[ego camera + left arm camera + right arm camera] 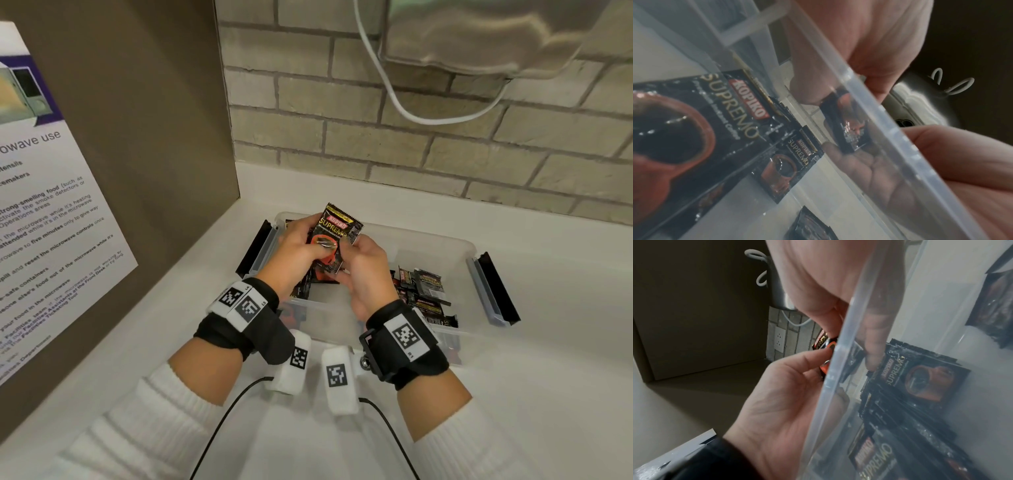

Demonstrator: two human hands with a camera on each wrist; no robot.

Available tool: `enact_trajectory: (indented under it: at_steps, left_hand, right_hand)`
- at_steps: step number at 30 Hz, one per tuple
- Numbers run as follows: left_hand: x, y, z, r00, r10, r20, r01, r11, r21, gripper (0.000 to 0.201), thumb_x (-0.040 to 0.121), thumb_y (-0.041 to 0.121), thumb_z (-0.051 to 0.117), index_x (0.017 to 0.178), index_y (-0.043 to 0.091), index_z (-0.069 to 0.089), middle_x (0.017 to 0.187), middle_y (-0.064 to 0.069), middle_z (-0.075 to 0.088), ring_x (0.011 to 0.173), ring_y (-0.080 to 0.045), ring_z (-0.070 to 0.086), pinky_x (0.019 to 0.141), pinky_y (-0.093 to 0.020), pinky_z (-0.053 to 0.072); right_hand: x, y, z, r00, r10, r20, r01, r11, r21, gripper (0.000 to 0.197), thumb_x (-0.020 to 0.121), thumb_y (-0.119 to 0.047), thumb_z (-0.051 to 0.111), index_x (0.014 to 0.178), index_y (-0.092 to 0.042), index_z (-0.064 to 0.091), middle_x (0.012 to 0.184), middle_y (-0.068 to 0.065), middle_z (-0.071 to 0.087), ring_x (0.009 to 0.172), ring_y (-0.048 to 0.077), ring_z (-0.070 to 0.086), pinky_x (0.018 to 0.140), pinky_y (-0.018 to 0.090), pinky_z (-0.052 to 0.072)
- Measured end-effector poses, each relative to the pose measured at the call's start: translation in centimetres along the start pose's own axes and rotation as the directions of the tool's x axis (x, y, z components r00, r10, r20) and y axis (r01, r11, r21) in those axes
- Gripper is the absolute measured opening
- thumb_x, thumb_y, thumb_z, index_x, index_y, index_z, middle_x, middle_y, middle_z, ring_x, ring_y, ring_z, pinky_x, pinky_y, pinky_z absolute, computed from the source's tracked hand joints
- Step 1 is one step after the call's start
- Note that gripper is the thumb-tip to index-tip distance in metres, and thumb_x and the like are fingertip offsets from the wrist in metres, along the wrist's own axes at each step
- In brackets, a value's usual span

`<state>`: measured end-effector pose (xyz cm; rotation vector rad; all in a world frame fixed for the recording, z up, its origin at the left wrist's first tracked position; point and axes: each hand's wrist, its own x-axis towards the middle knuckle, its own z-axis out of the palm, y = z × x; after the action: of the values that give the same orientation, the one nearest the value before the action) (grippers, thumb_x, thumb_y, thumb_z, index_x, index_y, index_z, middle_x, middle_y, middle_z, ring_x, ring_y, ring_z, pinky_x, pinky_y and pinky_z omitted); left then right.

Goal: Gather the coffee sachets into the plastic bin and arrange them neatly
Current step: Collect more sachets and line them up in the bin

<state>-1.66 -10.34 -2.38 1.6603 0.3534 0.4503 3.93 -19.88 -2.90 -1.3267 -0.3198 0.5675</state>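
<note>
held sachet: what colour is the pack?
Black sachet with gold SUPREMO lettering, a red brand label and an orange-red cup picture; clearest in the head view.

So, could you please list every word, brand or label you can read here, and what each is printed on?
"KOPIKO SUPREMO": held sachet, gripped by left hand and right hand; also on sachets in the plastic bin.
"...owave use": heading of the wall notice.
"strong-smelling food", "five minutes": notice body; the rest is partly cut off.
Sachet small print and barcode: unreadable.
Wristband markers: codes only.
</note>
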Motion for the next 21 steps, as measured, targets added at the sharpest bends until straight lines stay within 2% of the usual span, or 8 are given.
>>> enact_trajectory:
  at_steps: [2, 3, 6, 8, 11, 14, 18, 21]
  left_hand:
    - [0.0, 0.0, 0.2, 1.000, -0.006, 0.010, 0.006, 1.000, 0.029, 0.042, 0.087, 0.007, 0.058, 0.127, 0.016, 0.051, 0.125, -0.014, 0.056, 0.112, -0.022, 0.057, 0.091, -0.028, 0.048]
    - [0.0, -0.2, 0.3, 1.000, 0.003, 0.001, -0.003, 0.997, 0.073, 0.040, 0.090, 0.007, 0.056, 0.128, 0.014, 0.049, 0.123, -0.012, 0.058, 0.110, -0.020, 0.058, 0.089, -0.026, 0.048]
    - [-0.1, -0.3, 0.5, 0.996, 0.071, -0.062, -0.061, 0.987, 0.148, 0.039, 0.087, 0.011, 0.063, 0.123, 0.014, 0.050, 0.115, -0.008, 0.062, 0.103, -0.017, 0.061, 0.087, -0.028, 0.051]
    - [-0.1, -0.3, 0.4, 0.996, 0.078, -0.039, -0.071, 0.986, 0.152, 0.040, 0.083, 0.009, 0.067, 0.118, 0.017, 0.050, 0.112, -0.007, 0.063, 0.102, -0.017, 0.061, 0.089, -0.031, 0.051]
    - [-0.3, 0.0, 0.1, 0.998, 0.007, 0.058, -0.008, 1.000, 0.007, 0.038, 0.082, 0.007, 0.061, 0.118, 0.014, 0.053, 0.113, -0.009, 0.062, 0.104, -0.020, 0.059, 0.089, -0.030, 0.046]
    - [0.0, -0.2, -0.3, 0.999, -0.042, 0.022, 0.045, 0.982, -0.185, 0.032, 0.088, 0.006, 0.050, 0.120, 0.007, 0.055, 0.112, -0.013, 0.064, 0.103, -0.026, 0.061, 0.087, -0.036, 0.049]
    - [0.0, -0.3, 0.1, 0.990, 0.040, -0.136, -0.048, 0.997, -0.053, 0.029, 0.086, 0.001, 0.061, 0.114, 0.007, 0.056, 0.102, 0.000, 0.066, 0.093, -0.012, 0.064, 0.076, -0.016, 0.053]
    - [0.0, -0.6, -0.3, 0.962, 0.082, -0.260, -0.096, 0.995, -0.040, 0.032, 0.077, 0.006, 0.074, 0.105, 0.009, 0.060, 0.097, -0.001, 0.068, 0.087, -0.010, 0.066, 0.072, -0.016, 0.053]
  right_hand:
    - [0.0, -0.1, 0.0, 1.000, 0.002, 0.001, -0.002, 1.000, 0.019, 0.018, 0.100, -0.014, 0.040, 0.110, -0.012, 0.055, 0.104, 0.010, 0.065, 0.094, 0.023, 0.062, 0.090, 0.052, 0.051]
    - [0.0, -0.2, 0.0, 1.000, 0.006, 0.006, -0.006, 0.999, 0.034, 0.019, 0.100, -0.015, 0.037, 0.109, -0.014, 0.054, 0.103, 0.008, 0.064, 0.095, 0.022, 0.061, 0.089, 0.050, 0.051]
    - [-0.1, -0.2, 0.2, 0.999, 0.014, 0.041, -0.016, 0.999, 0.040, 0.018, 0.100, -0.023, 0.040, 0.108, -0.018, 0.055, 0.109, 0.007, 0.064, 0.103, 0.022, 0.061, 0.089, 0.043, 0.051]
    - [-0.2, -0.1, 0.1, 0.999, -0.005, 0.041, 0.005, 1.000, -0.005, 0.014, 0.096, -0.017, 0.047, 0.106, -0.019, 0.058, 0.108, 0.006, 0.065, 0.101, 0.022, 0.062, 0.088, 0.042, 0.052]
    - [0.0, -0.1, -0.5, 0.997, -0.027, -0.072, 0.031, 0.998, 0.048, 0.018, 0.095, -0.006, 0.048, 0.096, -0.020, 0.060, 0.094, 0.002, 0.066, 0.088, 0.019, 0.063, 0.070, 0.034, 0.055]
    - [0.2, -0.4, -0.9, 0.987, 0.001, -0.164, 0.018, 0.993, 0.119, 0.016, 0.097, -0.005, 0.044, 0.107, -0.012, 0.055, 0.091, 0.001, 0.062, 0.080, 0.014, 0.061, 0.053, 0.023, 0.051]
    - [0.3, -0.5, -0.7, 0.985, 0.024, -0.173, 0.006, 0.985, 0.174, 0.015, 0.097, -0.005, 0.042, 0.109, -0.009, 0.050, 0.092, 0.005, 0.060, 0.081, 0.016, 0.061, 0.061, 0.031, 0.055]
    - [0.0, -0.5, -0.6, 0.992, 0.026, -0.121, -0.009, 0.990, 0.142, 0.018, 0.097, -0.006, 0.044, 0.113, -0.010, 0.052, 0.098, 0.005, 0.060, 0.090, 0.018, 0.060, 0.070, 0.033, 0.057]
